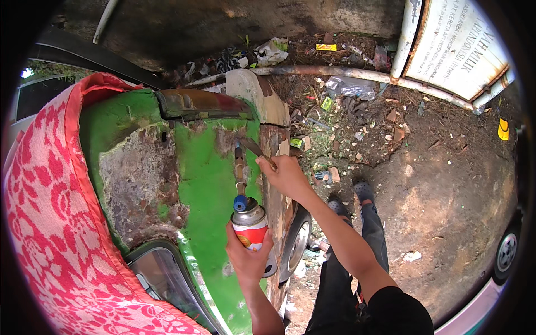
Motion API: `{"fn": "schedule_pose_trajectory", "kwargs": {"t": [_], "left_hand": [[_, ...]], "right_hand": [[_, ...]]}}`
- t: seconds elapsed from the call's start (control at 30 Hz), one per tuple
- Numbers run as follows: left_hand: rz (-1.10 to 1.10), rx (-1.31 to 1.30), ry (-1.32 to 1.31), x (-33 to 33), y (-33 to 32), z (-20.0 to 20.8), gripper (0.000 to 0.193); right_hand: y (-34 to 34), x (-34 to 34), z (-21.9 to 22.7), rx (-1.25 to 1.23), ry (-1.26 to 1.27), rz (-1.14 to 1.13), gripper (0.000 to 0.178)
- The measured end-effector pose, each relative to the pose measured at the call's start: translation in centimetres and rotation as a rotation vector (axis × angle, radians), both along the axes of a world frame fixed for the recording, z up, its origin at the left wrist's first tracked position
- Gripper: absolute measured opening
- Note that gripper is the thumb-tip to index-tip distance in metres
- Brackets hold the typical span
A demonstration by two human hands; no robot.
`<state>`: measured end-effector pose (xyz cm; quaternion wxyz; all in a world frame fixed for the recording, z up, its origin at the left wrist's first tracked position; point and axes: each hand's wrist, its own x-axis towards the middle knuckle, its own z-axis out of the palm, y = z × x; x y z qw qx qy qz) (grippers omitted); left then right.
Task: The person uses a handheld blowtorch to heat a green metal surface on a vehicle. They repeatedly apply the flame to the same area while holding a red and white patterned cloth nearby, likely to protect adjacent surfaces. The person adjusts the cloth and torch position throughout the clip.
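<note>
My left hand (247,261) is wrapped around the white and red can of a gas torch (249,224). The torch's blue valve and metal tube point away from me, its tip close over the green car body panel (204,159). In my right hand (287,177) is a scraper (252,147), fingers closed on its handle. Its flat blade reaches toward a bare brownish patch (226,138) beside the torch tip; whether it touches the metal I cannot tell. A larger stripped, rusty area (144,181) covers the panel to the left. I cannot make out a flame.
A pink and red patterned blanket (47,206) drapes over the car at left, near a side window (167,271). Below the panel is a wheel (298,240). Litter and a long pipe (324,71) lie beyond; a white signboard (452,47) stands far right. Another wheel (507,252) shows at right.
</note>
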<state>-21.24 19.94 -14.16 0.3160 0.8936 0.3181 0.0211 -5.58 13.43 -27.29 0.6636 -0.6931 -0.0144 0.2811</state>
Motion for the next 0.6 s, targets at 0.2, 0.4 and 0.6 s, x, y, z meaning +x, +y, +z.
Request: {"fn": "schedule_pose_trajectory", "kwargs": {"t": [0.2,0.4,0.6], "left_hand": [[0.033,-0.005,-0.015,-0.8,-0.2,0.1,0.069],[-0.004,0.018,-0.036,-0.9,0.2,-0.1,0.069],[0.007,0.016,-0.025,-1.0,0.4,0.0,0.067]], "right_hand": [[1.5,-0.5,-1.9,-0.046,-0.071,-0.015,0.061],[1.7,1.1,-1.0,0.024,-0.041,-0.023,0.059],[1.0,0.0,-0.5,0.023,-0.034,0.016,0.061]]}}
